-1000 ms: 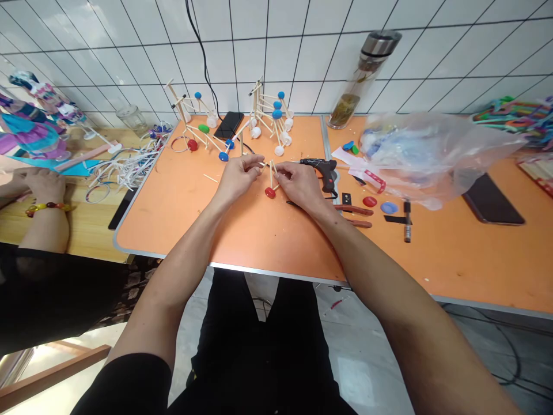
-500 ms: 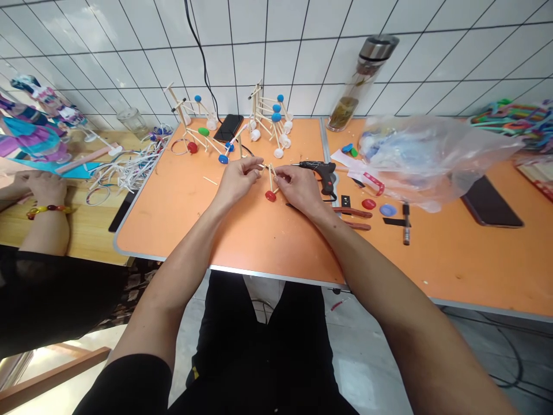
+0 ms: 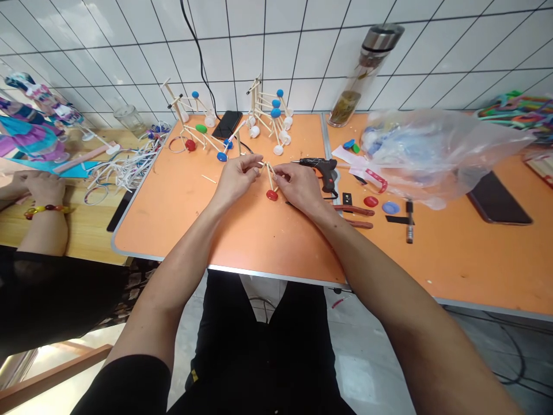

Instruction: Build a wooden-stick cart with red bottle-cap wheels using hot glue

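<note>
Fingers of both hands meet over one small piece of work: my right hand (image 3: 298, 183) pinches it between thumb and forefinger, while my left hand (image 3: 237, 180) has thumb and forefinger drawn close at a pale stick end, though I cannot tell how firmly they grip. Beneath them spreads the orange tabletop (image 3: 173, 210). Well off to their right lies a crumpled, clear plastic bag (image 3: 436, 147). Beyond them stand two pale stick structures, one with green, red and blue pieces (image 3: 201, 128), the other with blue and white ones (image 3: 275, 113). Just right of my right fingers sits a black glue gun (image 3: 329, 173), and nearer my forearm, pliers with reddish handles (image 3: 358, 211). Between my hands is the small frame of slim wooden sticks (image 3: 270, 180), its upper ends converging at my fingertips and a glossy red oval piece (image 3: 272, 196) at its foot. Its lean looks to depend on my hold, so I judge steadiness matters. Left of my fingers, one thin loose stick (image 3: 209, 179) lies flat.
</note>
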Available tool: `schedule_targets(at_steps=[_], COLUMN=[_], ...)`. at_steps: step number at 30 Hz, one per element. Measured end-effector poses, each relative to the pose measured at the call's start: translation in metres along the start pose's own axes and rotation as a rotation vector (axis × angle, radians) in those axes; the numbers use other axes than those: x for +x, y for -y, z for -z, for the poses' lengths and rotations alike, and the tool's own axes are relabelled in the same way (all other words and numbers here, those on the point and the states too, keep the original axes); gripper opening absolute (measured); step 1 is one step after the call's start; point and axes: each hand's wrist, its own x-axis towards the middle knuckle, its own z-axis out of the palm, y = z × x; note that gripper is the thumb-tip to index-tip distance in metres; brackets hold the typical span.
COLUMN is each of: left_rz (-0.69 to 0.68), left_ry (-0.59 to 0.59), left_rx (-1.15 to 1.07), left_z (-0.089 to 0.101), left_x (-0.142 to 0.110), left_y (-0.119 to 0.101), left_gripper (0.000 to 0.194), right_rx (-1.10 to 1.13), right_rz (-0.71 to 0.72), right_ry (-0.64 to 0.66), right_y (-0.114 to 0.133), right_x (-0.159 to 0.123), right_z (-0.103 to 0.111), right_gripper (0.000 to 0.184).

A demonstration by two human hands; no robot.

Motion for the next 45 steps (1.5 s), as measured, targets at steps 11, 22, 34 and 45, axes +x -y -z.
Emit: schedule_targets(at_steps=[11, 22, 34, 45], left_rz=[-0.009, -0.016, -0.087, -0.145], left_ry=[-0.008, -0.032, -0.078, -0.165], left_rx=[0.009, -0.021, 0.065, 0.273], left_z=[0.000, -0.003, -0.012, -0.024], left_x=[-0.002, -0.002, -0.001, -0.006], left_y=[-0.004, -0.001, 0.009, 0.004], left_gripper=[0.049, 0.041, 0.036, 0.027], right_rx=[-0.002, -0.013, -0.015, -0.003], right_rz=[0.018, -0.009, -0.026, -0.020], right_ry=[-0.006, 0.009, 0.038, 0.042], right_y=[0.003, 0.007, 0.011, 0.011], right_x=[0.000, 0.000, 0.000, 0.000], right_z=[-0.003, -0.001, 0.001, -0.002], right_gripper=[0.025, 0.028, 0.030, 0.034])
